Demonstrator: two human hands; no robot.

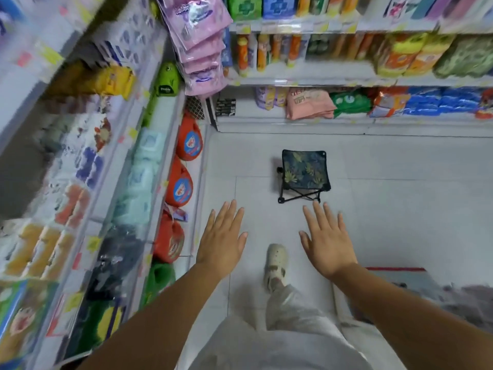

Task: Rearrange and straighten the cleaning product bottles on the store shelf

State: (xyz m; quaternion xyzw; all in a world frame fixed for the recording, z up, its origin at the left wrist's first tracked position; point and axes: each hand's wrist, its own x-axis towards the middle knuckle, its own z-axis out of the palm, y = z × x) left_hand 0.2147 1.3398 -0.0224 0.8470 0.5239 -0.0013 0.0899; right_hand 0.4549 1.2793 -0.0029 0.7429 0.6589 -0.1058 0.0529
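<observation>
head view shows the left hand [221, 236] and right hand [326, 240] spread flat, holding nothing. red bottles [184, 182] sit low on the left shelf [162, 145], near a small stool [304, 173].

No text, brand, number or sign is legible with confidence anywhere in the head view. The green pouch [167, 80] at eleven o'clock carries a short white word near its lower edge, too small and soft to read. The pink packs [198, 30] hanging at twelve o'clock bear purple script lettering that is blurred beyond reading. The peach bag [309, 102] on the bottom shelf at one o'clock shows red characters along its top, not decipherable. The orange bottles [189, 141] at ten o'clock carry round blue labels with a pictured figure, lettering unresolved. Shelf-edge price tags [94, 243] appear as yellow and pink slips, their figures smeared.
</observation>
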